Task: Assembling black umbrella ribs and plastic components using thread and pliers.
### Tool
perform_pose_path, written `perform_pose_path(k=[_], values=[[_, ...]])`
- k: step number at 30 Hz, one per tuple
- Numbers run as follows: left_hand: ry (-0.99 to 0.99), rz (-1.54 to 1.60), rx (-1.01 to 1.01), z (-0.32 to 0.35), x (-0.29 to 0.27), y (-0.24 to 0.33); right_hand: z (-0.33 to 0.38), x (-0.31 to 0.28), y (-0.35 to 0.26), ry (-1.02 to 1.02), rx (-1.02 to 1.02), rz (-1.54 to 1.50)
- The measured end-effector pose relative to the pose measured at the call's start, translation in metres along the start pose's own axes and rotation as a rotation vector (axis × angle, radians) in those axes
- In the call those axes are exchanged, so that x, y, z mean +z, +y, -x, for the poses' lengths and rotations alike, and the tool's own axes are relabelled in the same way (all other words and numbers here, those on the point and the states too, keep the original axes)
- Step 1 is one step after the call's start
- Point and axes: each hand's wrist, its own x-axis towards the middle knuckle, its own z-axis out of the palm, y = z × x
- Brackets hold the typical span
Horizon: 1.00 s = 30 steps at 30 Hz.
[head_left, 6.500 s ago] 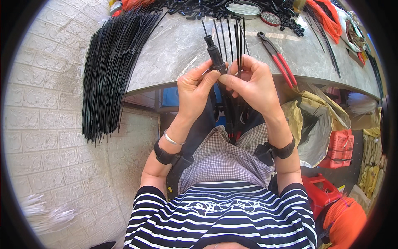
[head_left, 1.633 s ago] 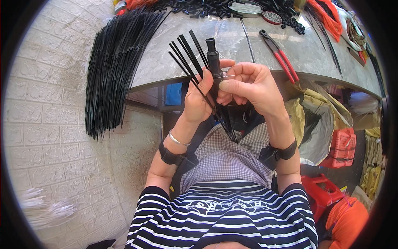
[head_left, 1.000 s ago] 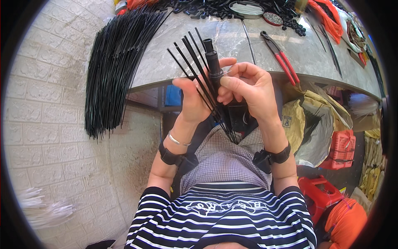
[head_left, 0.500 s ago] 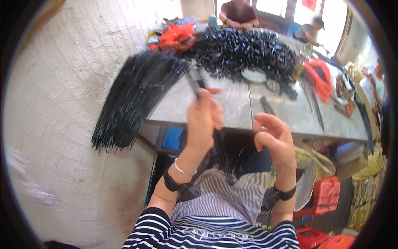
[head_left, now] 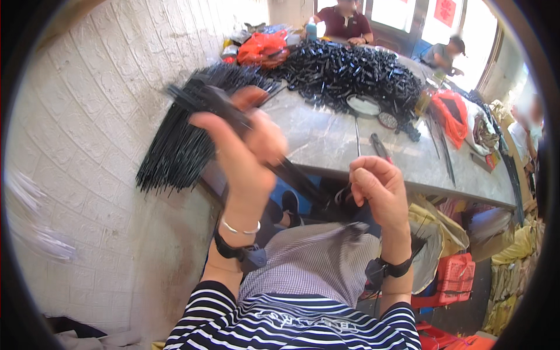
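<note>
Across the left hand [head_left: 248, 137] slants a black rod bundle [head_left: 298, 178], clasped partway along, seemingly for balance; the right hand [head_left: 379, 188] is curled, whether round anything I can't tell, pliers [head_left: 380, 146] just beyond it, presumably for easy reach.

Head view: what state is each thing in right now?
Left hand: closed around dark bundle, blurred
Dark bundle: held, slanting
Right hand: fingers curled, grip unclear
Pliers: lying on table, partly hidden
Black strands: heaped, hanging past table edge
Left orange bag: crumpled
Sack: open
</note>
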Motion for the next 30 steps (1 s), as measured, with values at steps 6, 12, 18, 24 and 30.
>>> perform_pose_path(k=[6,12,18,24,30], values=[[0.318,-0.351,-0.119,-0.035,-0.047,-0.002,-0.002,-0.018,0.011,0.037,0.056,0.070],[0.020,-0.303,-0.189,0.009,-0.031,-0.058,-0.010,-0.013,0.022,-0.014,0.087,0.072],[0.540,-0.130,-0.151,-0.045,-0.093,-0.049,-0.021,-0.047,0.030,0.009,0.184,0.311],[0.542,-0.326,-0.238,-0.049,-0.131,-0.046,-0.029,-0.121,0.061,0.127,0.110,0.174],[0.296,-0.386,-0.264,-0.008,-0.068,-0.100,-0.035,-0.077,0.060,0.072,0.186,0.291]])
